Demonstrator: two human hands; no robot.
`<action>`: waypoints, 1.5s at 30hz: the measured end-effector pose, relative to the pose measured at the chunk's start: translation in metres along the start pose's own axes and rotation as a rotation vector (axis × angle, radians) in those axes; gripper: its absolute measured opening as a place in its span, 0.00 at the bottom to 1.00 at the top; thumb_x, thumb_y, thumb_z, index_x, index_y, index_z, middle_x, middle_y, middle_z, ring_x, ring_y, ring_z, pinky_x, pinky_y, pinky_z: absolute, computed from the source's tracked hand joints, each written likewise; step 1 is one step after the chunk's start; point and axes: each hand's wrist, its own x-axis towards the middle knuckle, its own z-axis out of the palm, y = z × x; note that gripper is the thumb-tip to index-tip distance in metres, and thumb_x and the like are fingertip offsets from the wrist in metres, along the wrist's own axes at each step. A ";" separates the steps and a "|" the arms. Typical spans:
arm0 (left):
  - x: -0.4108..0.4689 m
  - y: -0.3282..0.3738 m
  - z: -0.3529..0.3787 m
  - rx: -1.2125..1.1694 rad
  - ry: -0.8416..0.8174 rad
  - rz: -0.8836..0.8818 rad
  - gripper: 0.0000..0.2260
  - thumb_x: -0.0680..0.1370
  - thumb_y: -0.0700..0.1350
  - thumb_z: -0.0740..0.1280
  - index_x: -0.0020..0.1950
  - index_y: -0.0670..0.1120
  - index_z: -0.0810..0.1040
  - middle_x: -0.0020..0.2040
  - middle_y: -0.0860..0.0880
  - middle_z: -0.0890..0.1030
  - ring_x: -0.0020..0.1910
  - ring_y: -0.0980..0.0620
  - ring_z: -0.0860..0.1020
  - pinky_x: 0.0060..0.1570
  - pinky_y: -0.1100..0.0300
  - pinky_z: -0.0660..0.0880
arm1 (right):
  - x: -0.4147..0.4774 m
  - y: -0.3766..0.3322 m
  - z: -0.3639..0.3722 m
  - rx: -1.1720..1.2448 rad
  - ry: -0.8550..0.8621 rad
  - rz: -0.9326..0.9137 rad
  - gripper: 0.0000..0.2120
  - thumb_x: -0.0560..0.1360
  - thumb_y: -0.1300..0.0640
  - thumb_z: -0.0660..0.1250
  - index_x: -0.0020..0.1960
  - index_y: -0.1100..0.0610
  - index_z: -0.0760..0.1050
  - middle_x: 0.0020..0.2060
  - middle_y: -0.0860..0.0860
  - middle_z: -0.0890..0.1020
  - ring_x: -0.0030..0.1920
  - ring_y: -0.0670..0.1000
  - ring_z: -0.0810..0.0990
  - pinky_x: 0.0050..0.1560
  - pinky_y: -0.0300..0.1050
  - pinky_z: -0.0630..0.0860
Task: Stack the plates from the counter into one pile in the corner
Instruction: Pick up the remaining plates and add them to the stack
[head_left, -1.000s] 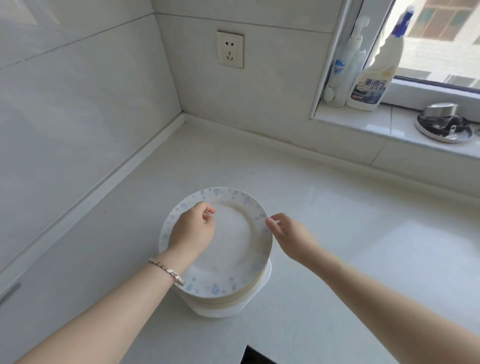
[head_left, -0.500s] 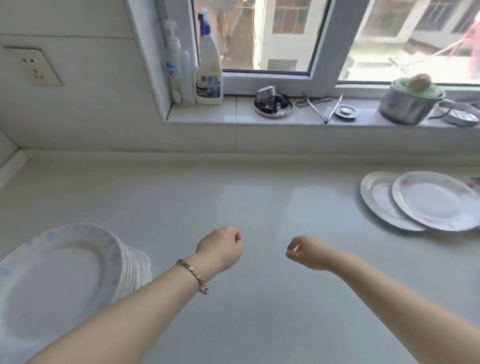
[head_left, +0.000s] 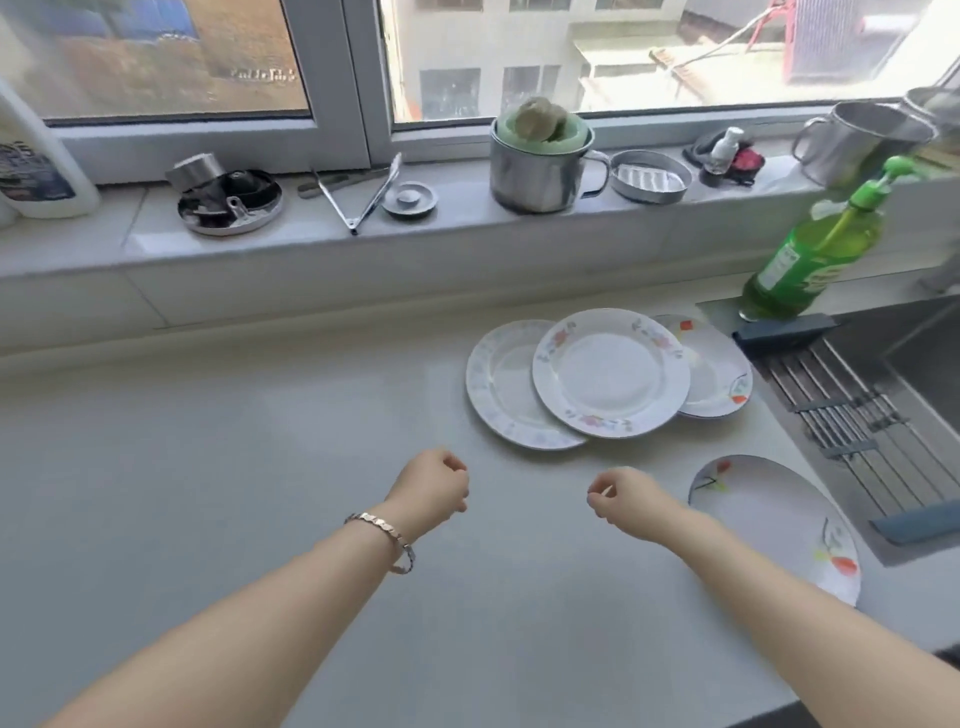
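Three overlapping plates lie on the counter right of centre: a pink-flowered plate (head_left: 610, 371) rests on top, a pale blue-patterned plate (head_left: 496, 384) under its left side, and a plate with orange marks (head_left: 719, 374) under its right side. Nearer me on the right lies another plate with an orange flower (head_left: 774, 519), partly hidden by my right forearm. My left hand (head_left: 431, 488), with a bracelet on the wrist, and my right hand (head_left: 626, 499) hover over bare counter in front of the plates, both loosely curled and holding nothing. The corner pile is out of view.
A sink with a drain rack (head_left: 852, 410) lies at the right edge. A green soap bottle (head_left: 810, 254) stands behind it. The window sill holds a steel mug with sponges (head_left: 540, 166), tongs (head_left: 363, 197), a round metal dish (head_left: 228, 200) and a white bottle (head_left: 31, 166).
My hands have let go of the blue-rimmed plate on the corner pile. My view has swung right, so the pile has left the frame and the loose plates by the sink are nearer.
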 end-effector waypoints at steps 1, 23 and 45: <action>0.009 0.013 0.012 -0.087 -0.005 -0.023 0.07 0.76 0.37 0.57 0.49 0.43 0.72 0.38 0.47 0.77 0.34 0.52 0.79 0.36 0.59 0.75 | 0.007 0.011 -0.009 0.002 0.003 0.011 0.05 0.76 0.54 0.59 0.44 0.51 0.73 0.43 0.49 0.78 0.36 0.49 0.74 0.34 0.37 0.69; 0.127 0.119 0.113 -0.862 -0.013 -0.361 0.04 0.81 0.39 0.57 0.52 0.42 0.71 0.41 0.44 0.78 0.38 0.44 0.79 0.39 0.47 0.76 | 0.093 0.075 -0.030 0.116 -0.103 0.041 0.11 0.74 0.54 0.61 0.53 0.56 0.77 0.51 0.53 0.82 0.54 0.53 0.79 0.49 0.41 0.72; -0.069 -0.055 -0.125 -1.202 0.514 -0.019 0.07 0.80 0.36 0.58 0.56 0.39 0.72 0.43 0.45 0.78 0.40 0.50 0.78 0.37 0.57 0.78 | 0.008 -0.125 0.031 -0.268 -0.117 -0.355 0.12 0.75 0.54 0.59 0.54 0.56 0.77 0.53 0.53 0.82 0.52 0.54 0.80 0.50 0.43 0.74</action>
